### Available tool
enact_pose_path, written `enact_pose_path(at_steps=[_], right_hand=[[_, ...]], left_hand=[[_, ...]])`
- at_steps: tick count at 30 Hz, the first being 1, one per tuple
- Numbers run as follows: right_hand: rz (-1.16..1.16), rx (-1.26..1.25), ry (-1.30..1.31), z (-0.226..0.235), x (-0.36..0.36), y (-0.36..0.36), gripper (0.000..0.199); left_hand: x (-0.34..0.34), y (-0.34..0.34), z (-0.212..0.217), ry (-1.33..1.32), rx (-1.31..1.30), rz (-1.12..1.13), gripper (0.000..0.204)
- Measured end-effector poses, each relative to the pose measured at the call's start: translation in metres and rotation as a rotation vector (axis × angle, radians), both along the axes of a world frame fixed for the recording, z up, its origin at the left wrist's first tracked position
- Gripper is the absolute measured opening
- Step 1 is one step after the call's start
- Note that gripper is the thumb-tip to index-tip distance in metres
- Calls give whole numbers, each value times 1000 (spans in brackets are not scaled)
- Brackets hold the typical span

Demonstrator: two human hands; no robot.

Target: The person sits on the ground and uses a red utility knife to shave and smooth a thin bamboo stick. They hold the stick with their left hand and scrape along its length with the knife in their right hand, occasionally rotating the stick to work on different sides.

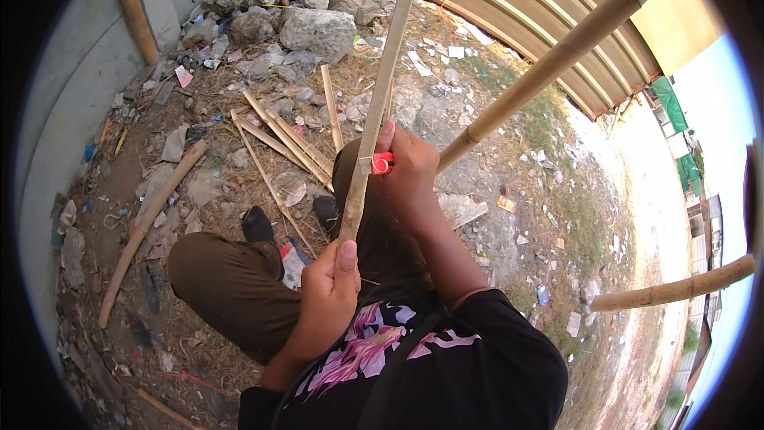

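A long split bamboo slat (387,72) slants up and away from my lap, past the top of the view. My left hand (328,287) is closed around its near end, thumb lying along it. Farther up, my right hand (410,163) is closed on what looks like a red cutter knife (383,163), mostly hidden in the fist. A pale blade-like edge by the red part meets the slat. Beyond my knees, several cut bamboo strips (293,139) lie in a loose pile on the ground.
A bamboo pole (557,56) rises at the right, close beyond my right hand; another pole end (676,291) juts in lower right. One bamboo length (151,231) lies at the left. Rocks (318,34) and litter cover the ground before a corrugated fence (509,4).
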State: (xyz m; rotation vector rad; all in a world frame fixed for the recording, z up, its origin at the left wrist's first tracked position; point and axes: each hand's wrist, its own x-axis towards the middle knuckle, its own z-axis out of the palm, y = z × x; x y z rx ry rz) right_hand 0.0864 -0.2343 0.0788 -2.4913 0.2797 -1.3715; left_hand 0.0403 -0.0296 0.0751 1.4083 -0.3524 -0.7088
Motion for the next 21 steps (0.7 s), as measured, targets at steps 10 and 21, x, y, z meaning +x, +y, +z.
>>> enact_pose_path(at_steps=[10,21], right_hand=[[-297,106,-72,54,44,-84,31],[-190,234,-29,72,28,-128,30]], left_hand=[[-9,-5,-1,-78,25,-98,41],[-11,-11,3,-63,63,-136,43]])
